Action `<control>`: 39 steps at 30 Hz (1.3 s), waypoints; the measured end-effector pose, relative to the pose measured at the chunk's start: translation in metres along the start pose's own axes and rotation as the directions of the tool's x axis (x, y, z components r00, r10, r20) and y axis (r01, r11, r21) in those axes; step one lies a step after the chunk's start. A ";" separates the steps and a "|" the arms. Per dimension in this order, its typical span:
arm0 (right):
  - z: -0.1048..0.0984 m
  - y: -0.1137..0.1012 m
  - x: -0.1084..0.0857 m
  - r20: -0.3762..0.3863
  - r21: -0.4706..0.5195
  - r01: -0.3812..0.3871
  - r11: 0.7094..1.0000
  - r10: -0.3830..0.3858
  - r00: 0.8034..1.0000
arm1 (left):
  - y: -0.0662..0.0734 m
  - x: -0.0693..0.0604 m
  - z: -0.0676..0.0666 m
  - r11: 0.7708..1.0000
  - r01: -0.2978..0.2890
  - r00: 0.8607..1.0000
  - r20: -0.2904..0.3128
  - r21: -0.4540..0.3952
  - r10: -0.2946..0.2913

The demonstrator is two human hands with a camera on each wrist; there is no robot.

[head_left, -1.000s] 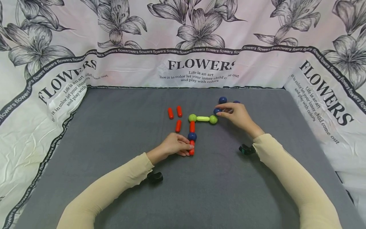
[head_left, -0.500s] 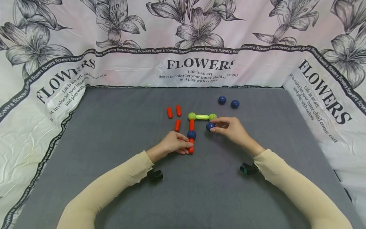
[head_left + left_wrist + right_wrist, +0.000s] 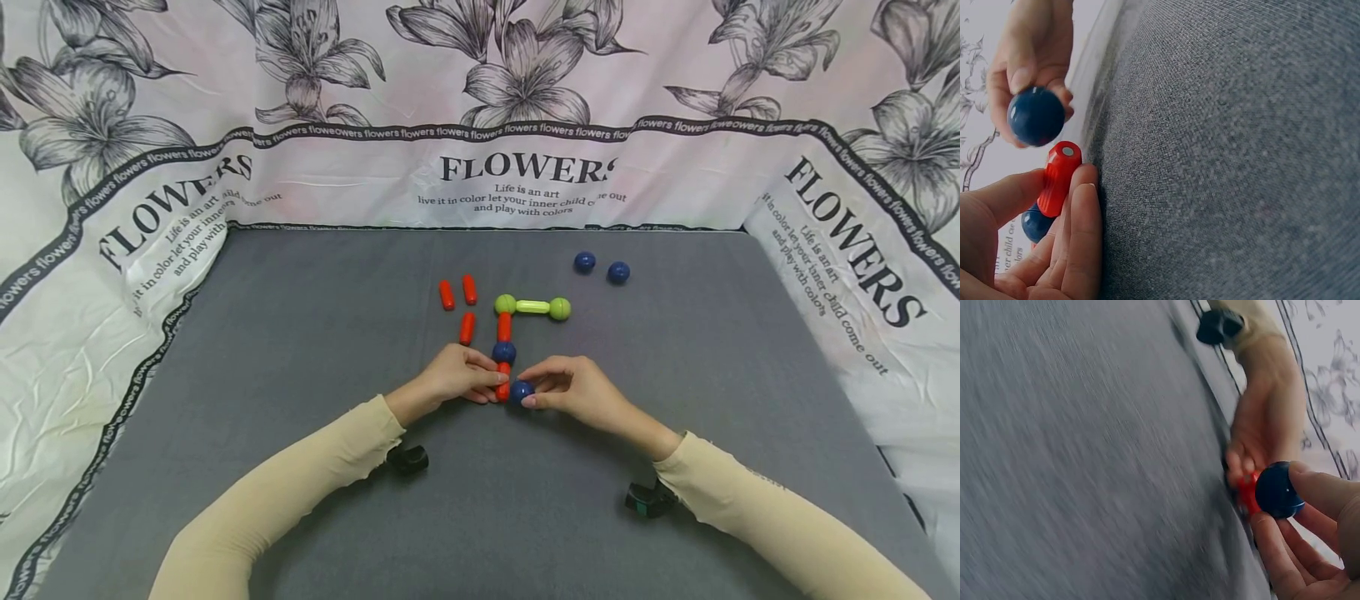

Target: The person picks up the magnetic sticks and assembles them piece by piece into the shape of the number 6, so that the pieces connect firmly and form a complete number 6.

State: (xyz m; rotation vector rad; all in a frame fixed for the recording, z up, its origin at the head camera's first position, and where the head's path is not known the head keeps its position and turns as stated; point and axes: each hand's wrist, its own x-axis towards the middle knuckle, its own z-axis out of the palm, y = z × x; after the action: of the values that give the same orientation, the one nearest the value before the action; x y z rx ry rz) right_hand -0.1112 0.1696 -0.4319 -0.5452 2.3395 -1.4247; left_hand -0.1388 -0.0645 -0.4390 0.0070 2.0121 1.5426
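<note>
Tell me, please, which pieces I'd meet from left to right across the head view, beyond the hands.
Leftmost red rod, farther red rod beyond nearer red rod, left green ball beyond joined red rod, green rod, right green ball, loose blue ball, rightmost blue ball.

High head view, forward and down, with close, low, opposed wrist views (blue ball (image 3: pixel 1036 116) in both).

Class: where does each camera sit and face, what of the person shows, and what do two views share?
Head: worn there, facing forward and down at the table; left hand, right hand, left sleeve and right sleeve show.
Left wrist: worn there, facing the held rod; left hand near, right hand beyond.
Right wrist: worn there, facing the held ball; right hand near, left hand and left sleeve beyond.
Shared: both wrist views show the held rod and held ball.
</note>
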 end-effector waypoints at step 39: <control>0.035 -0.003 -0.003 -0.051 -0.014 -0.044 0.999 0.043 0.998 | -0.003 0.000 0.001 1.000 -0.017 1.000 -0.008 -0.010 0.017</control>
State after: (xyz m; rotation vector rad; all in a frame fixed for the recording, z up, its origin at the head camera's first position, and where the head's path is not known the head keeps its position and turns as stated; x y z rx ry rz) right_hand -0.0914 0.1434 -0.4438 -0.4645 2.3883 -1.4179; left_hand -0.1370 -0.0649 -0.4419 0.0137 2.0151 1.5657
